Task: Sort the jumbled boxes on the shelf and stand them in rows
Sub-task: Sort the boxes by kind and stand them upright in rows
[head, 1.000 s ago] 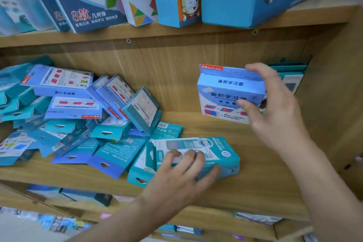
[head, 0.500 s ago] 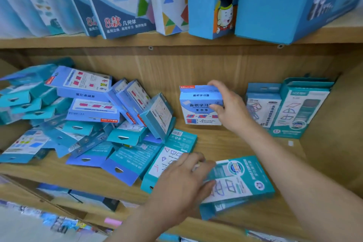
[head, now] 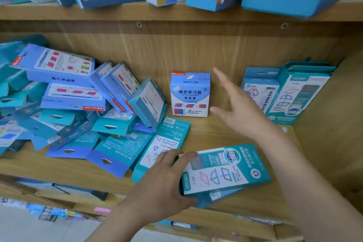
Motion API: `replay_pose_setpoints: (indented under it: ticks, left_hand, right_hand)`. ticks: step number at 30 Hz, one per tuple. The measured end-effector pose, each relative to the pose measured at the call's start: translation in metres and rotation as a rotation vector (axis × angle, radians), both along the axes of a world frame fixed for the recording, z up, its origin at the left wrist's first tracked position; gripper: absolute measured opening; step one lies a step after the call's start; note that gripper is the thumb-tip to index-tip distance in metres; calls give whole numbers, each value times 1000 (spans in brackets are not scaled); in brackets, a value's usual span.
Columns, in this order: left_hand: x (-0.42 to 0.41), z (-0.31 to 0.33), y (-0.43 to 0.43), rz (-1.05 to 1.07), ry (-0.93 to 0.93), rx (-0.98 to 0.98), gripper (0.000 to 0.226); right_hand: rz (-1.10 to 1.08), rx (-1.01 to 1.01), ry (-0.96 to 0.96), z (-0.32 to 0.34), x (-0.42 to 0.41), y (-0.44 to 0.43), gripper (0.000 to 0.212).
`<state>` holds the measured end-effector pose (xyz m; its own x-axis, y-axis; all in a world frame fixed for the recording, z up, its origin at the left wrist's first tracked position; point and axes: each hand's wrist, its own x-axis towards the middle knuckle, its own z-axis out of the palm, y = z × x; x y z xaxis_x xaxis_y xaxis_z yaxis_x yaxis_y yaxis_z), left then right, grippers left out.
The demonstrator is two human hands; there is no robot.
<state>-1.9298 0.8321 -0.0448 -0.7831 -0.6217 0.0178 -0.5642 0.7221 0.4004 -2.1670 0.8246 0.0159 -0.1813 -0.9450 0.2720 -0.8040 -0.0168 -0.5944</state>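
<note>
Boxes (head: 74,108) lay heaped toward the shelf's (head: 216,129) left end, unsorted. One blue box (head: 190,95) stood upright against the back panel, starting a row beside two teal boxes (head: 284,94) in the right corner. The right hand (head: 238,110) hovered open, holding nothing. The left hand (head: 165,180) clasped a teal box (head: 225,169) at the front edge, probably to stand it
</note>
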Motion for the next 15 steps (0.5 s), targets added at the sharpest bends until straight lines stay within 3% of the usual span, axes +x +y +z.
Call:
replay_pose_setpoints:
  ticks: [2,4,6,11,15]
  left_hand:
    - [0,2,-2,30,111,65,94]
    - [-1,8,-6,53,263,119,90]
    - [-2,19,-8,40,407,170,85]
    - [-12,55,-8,58,692,336,86]
    - [-33,66,0,178,1041,558,86]
  right_hand:
    - [126,179,-28,11,-1,35,93]
    - [234,442,125,8,4,63,101]
    - [253,562,266,-7,11,75,109]
    - [119,331,168,-28,20,79,108]
    - [-230,8,193,-26,32,81,105]
